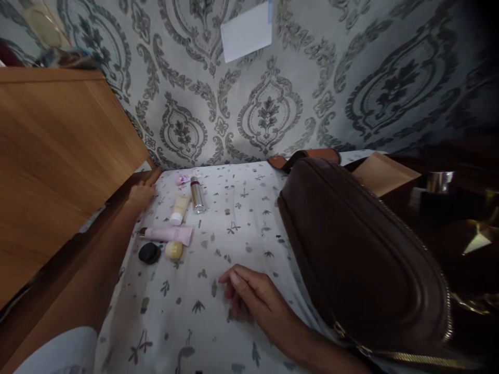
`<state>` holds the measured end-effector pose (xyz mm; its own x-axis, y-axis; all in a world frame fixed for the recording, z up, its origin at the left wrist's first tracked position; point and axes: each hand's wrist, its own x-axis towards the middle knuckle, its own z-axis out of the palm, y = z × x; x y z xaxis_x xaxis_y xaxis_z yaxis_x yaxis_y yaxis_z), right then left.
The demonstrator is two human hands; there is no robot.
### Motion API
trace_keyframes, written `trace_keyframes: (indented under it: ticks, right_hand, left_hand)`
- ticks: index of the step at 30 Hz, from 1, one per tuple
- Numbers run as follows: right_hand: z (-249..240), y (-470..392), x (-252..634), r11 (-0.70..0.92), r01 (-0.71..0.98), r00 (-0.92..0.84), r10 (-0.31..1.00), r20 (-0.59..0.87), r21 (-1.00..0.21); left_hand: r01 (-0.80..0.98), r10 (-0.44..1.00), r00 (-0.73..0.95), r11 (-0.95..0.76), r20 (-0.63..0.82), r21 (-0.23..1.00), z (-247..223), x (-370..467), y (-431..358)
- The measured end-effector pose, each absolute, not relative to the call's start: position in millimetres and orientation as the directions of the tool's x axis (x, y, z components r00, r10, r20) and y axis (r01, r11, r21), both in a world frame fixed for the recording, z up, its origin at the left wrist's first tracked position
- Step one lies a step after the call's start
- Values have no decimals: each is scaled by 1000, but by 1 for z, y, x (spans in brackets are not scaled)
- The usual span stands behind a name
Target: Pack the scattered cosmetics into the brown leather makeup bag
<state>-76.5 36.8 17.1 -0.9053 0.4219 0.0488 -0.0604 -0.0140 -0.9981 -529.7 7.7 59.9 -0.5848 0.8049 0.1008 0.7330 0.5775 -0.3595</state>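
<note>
As you look down in the head view, your right hand (255, 296) is over the printed cloth (245, 241), fingers loosely curled and the thumb along the index finger, with nothing visible in its grasp; whether its fingertips touch the cloth cannot be told. Your left hand (141, 195) is at the cloth's far left edge, near the cabinet (66, 156), and its fingers are too small to tell whether they grip anything. Ahead and left of your right fingers are the yellow jar (174, 251) and, just beside it, the black jar (149, 253); the pink tube (167, 235) lies just beyond both. To the right of your left fingers lie the white-capped cream tube (181, 206) and the shiny silver bottle (198, 195), with a small pink item (182, 179) just beside the bottle's top. Right of your right fingers, the bag (351, 244) is dark brown, smooth and gold-zipped.
</note>
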Motion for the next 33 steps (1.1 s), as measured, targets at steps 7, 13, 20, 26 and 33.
trace_keyframes:
  ticks: [7,13,20,26,33]
  right_hand:
    - [13,35,-78,-34,-70,-906,421,49,-997]
    - [14,35,-78,-40,-90,-911,408,66,-995]
    - [11,36,-79,-48,-88,-911,408,61,-995]
    - [13,33,-77,2,-87,-896,436,79,-996]
    - [24,25,-69,219,6,-902,421,89,-976]
  left_hand:
    - [738,719,-639,673,273,-44,65,-517,-18]
    - [773,677,-634,544,373,327,62,-503,-19]
    - [749,720,-570,255,397,612,68,-446,-23]
    - [595,795,-503,33,340,803,79,-362,-38]
    - [386,907,-342,-103,246,917,71,-287,-53]
